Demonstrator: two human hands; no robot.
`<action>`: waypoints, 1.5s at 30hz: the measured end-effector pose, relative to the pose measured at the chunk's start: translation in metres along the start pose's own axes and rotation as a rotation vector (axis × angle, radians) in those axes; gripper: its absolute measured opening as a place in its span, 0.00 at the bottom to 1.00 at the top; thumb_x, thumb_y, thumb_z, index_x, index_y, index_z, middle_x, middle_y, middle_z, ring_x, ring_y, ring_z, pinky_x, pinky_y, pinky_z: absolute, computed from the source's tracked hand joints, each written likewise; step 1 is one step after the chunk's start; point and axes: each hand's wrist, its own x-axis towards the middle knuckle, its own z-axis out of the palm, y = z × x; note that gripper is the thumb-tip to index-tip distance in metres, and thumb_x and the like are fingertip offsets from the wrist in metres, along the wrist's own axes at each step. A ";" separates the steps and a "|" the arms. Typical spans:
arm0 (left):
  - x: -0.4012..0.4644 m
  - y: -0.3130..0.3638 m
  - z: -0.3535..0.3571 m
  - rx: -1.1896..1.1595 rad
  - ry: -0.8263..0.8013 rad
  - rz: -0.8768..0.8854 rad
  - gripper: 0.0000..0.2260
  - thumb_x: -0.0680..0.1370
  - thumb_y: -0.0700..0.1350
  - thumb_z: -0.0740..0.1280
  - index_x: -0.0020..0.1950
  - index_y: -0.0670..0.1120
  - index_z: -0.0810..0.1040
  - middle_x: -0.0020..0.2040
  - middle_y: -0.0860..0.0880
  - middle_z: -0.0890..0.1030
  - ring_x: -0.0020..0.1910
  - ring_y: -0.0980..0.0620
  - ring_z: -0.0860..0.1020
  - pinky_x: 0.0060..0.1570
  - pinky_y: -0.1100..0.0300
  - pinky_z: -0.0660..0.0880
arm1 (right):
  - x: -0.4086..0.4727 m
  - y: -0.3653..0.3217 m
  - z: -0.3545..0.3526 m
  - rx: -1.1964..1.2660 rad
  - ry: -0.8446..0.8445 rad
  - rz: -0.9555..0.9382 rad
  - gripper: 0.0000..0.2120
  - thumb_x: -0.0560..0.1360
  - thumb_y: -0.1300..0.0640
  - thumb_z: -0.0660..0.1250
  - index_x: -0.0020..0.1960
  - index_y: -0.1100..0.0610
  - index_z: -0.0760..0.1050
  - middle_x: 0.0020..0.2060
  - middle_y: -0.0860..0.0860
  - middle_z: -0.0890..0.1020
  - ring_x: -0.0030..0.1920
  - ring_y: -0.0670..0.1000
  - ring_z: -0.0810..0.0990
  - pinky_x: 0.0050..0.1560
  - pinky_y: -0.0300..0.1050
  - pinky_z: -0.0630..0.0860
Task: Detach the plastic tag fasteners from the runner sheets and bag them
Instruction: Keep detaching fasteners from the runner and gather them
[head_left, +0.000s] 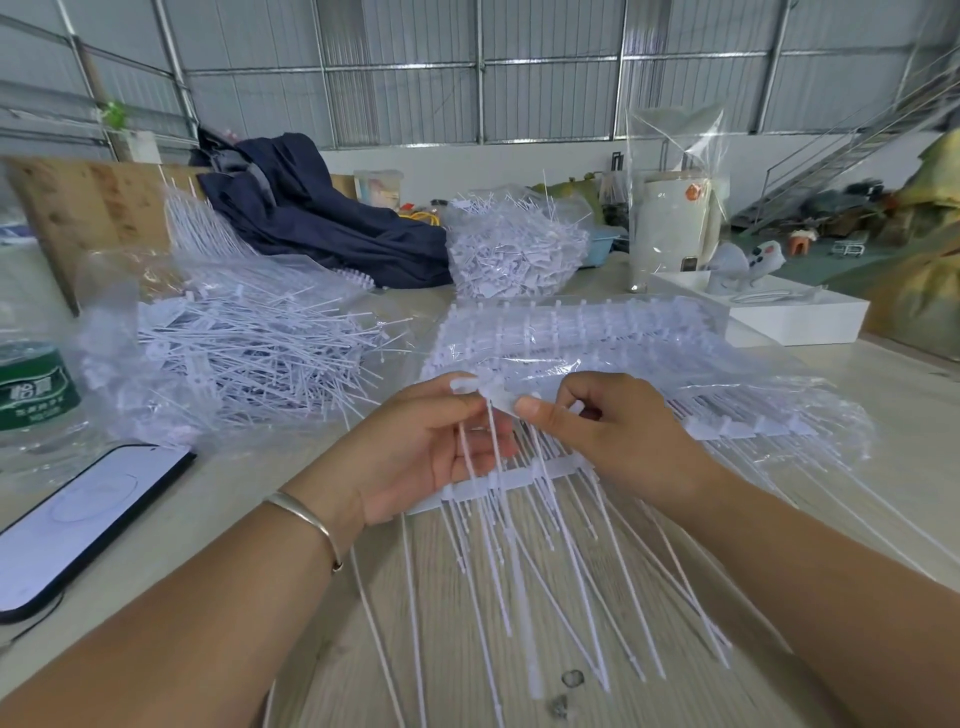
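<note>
One head-worn camera looks forward and down, close over the counter (363, 649), with the shed wall beyond.

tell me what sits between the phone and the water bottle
In the head view, crinkled clear plastic bag edge lies between the phone and the water bottle; otherwise bare table.

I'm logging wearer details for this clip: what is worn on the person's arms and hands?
Both forearms are bare, with no sleeves or gloves showing. The left wrist carries a thin, plain metal bangle. The left hand and right hand show no rings; fingernails look short and unpainted.
</note>
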 end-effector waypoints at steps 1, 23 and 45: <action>0.000 0.000 -0.002 0.005 0.027 0.004 0.09 0.71 0.41 0.67 0.50 0.42 0.78 0.35 0.47 0.81 0.31 0.52 0.80 0.30 0.62 0.77 | 0.000 0.001 -0.001 -0.017 0.011 -0.003 0.31 0.65 0.29 0.64 0.32 0.59 0.68 0.23 0.44 0.65 0.26 0.44 0.64 0.33 0.41 0.63; 0.008 0.001 0.003 -0.111 0.312 -0.250 0.18 0.78 0.57 0.63 0.45 0.42 0.78 0.28 0.51 0.68 0.21 0.58 0.58 0.18 0.68 0.53 | 0.001 0.012 0.001 -0.285 0.048 -0.128 0.31 0.68 0.27 0.52 0.32 0.55 0.71 0.23 0.46 0.71 0.27 0.46 0.71 0.43 0.43 0.61; 0.002 0.007 -0.003 0.242 0.255 -0.245 0.11 0.73 0.36 0.72 0.33 0.42 0.74 0.27 0.49 0.70 0.22 0.57 0.58 0.18 0.68 0.53 | 0.007 0.007 -0.015 -0.623 -0.022 -0.061 0.25 0.72 0.29 0.55 0.32 0.49 0.66 0.27 0.47 0.73 0.30 0.45 0.72 0.57 0.49 0.65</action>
